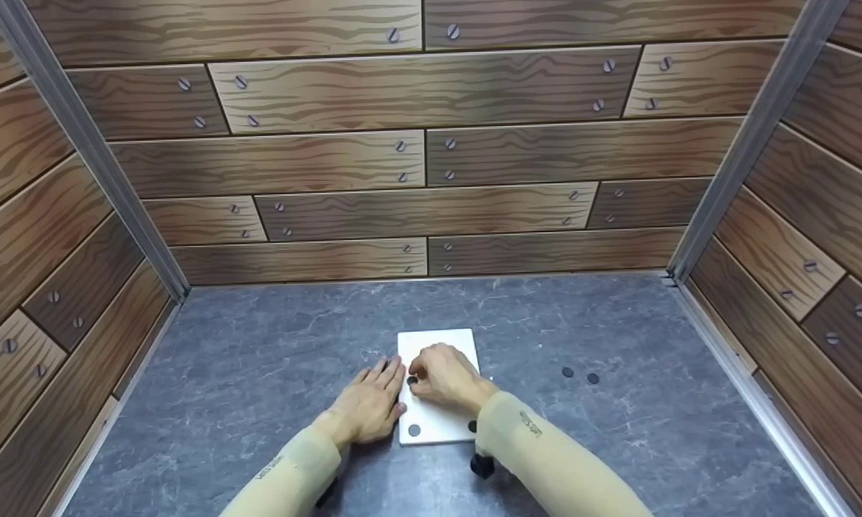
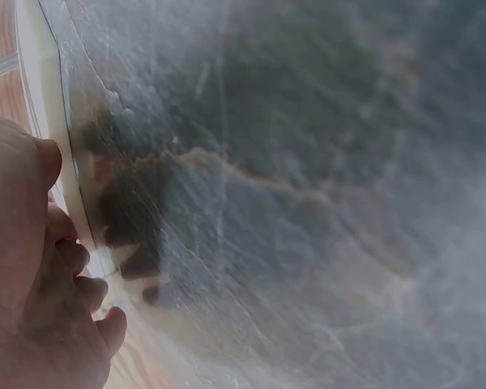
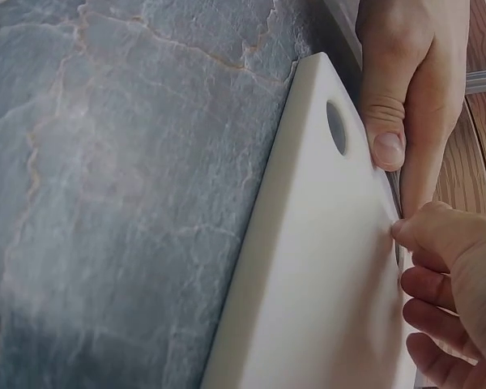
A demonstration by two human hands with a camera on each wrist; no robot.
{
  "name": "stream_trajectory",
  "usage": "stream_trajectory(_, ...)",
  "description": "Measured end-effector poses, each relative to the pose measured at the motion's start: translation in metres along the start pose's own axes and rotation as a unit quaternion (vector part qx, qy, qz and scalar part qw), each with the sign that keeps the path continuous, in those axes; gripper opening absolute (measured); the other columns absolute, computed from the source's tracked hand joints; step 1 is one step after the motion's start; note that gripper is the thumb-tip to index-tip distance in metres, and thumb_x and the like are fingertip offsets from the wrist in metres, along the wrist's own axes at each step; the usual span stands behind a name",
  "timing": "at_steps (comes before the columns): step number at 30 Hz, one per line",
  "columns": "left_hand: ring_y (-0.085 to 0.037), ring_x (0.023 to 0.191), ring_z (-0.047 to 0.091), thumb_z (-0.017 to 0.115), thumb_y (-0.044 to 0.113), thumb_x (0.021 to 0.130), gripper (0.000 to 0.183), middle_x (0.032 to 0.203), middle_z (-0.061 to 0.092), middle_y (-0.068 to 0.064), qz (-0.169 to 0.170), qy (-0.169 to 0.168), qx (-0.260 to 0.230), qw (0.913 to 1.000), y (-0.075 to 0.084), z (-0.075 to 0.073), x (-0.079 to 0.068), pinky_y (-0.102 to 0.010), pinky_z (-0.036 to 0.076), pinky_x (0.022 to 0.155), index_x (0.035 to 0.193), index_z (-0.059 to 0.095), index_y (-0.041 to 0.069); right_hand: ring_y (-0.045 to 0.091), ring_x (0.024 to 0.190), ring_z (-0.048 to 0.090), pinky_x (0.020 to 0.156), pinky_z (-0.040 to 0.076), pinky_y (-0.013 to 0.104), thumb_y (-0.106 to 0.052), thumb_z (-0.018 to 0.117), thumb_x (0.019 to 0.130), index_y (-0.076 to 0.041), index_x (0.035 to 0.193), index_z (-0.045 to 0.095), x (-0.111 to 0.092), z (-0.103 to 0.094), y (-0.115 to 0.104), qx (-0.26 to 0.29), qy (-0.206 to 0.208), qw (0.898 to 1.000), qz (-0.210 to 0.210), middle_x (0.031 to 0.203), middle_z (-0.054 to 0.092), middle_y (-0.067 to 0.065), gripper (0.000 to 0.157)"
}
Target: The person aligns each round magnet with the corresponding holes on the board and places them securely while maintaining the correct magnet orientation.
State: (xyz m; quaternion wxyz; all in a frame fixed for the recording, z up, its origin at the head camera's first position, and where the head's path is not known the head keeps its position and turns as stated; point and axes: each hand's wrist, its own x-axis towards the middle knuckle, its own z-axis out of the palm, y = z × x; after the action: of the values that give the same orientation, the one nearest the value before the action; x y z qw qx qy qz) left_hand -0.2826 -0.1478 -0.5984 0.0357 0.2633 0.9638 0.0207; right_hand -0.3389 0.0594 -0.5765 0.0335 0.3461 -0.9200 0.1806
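A white rectangular board (image 1: 438, 424) lies on the grey marbled table. My right hand (image 1: 445, 373) reaches over it from the right and pinches a small black disc (image 1: 412, 380) between thumb and fingertips, close over the board's left side. In the right wrist view, the fingers (image 3: 437, 231) meet at the board's far edge, and the disc is mostly hidden there. Palm down, my left hand (image 1: 366, 406) rests along the board's left edge, fingers nearly straight, thumb at the edge. A grey round spot (image 1: 414, 430) marks the near left corner; a dark one (image 1: 472, 426) shows near right, partly behind the sleeve.
Two black discs (image 1: 580, 375) lie on the table (image 1: 273, 345) to the right of the board. Wood-patterned walls (image 1: 431, 158) with metal corner strips (image 1: 747, 136) enclose the back and both sides. A black knob-like part (image 1: 482, 465) shows under the right sleeve.
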Motion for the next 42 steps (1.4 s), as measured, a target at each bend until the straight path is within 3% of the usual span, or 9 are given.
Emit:
stream_trajectory(21, -0.043, 0.168, 0.043, 0.049, 0.036, 0.117, 0.067, 0.181, 0.041, -0.02, 0.004, 0.01, 0.0, 0.9999, 0.001, 0.0, -0.001, -0.06, 0.043, 0.134, 0.17, 0.041, -0.004, 0.02, 0.089, 0.077, 0.08, 0.064, 0.034, -0.023, 0.084, 0.099, -0.009, 0.115, 0.088, -0.007, -0.014, 0.001, 0.039, -0.008, 0.999, 0.027, 0.1, 0.085, 0.006, 0.021)
stream_trajectory(31, -0.042, 0.17, 0.04, 0.047, 0.037, 0.118, 0.068, 0.183, 0.038, -0.018, -0.009, -0.008, -0.002, 0.9999, 0.002, -0.002, 0.0, -0.059, 0.041, 0.136, 0.173, 0.038, -0.002, 0.025, 0.09, 0.082, 0.08, 0.067, 0.037, -0.02, 0.084, 0.096, -0.006, 0.113, 0.088, -0.011, -0.023, 0.01, 0.038, 0.01, 0.999, 0.0, 0.103, 0.088, 0.009, 0.023)
stream_trajectory(42, -0.04, 0.172, 0.036, 0.046, 0.039, 0.118, 0.07, 0.186, 0.033, -0.016, -0.02, -0.026, -0.009, 0.9994, 0.003, -0.001, 0.002, -0.057, 0.037, 0.139, 0.175, 0.034, 0.0, 0.024, 0.089, 0.08, 0.08, 0.067, 0.04, -0.022, 0.084, 0.095, -0.008, 0.112, 0.088, -0.019, -0.031, 0.024, 0.022, 0.019, 0.999, 0.017, 0.1, 0.086, 0.008, 0.022)
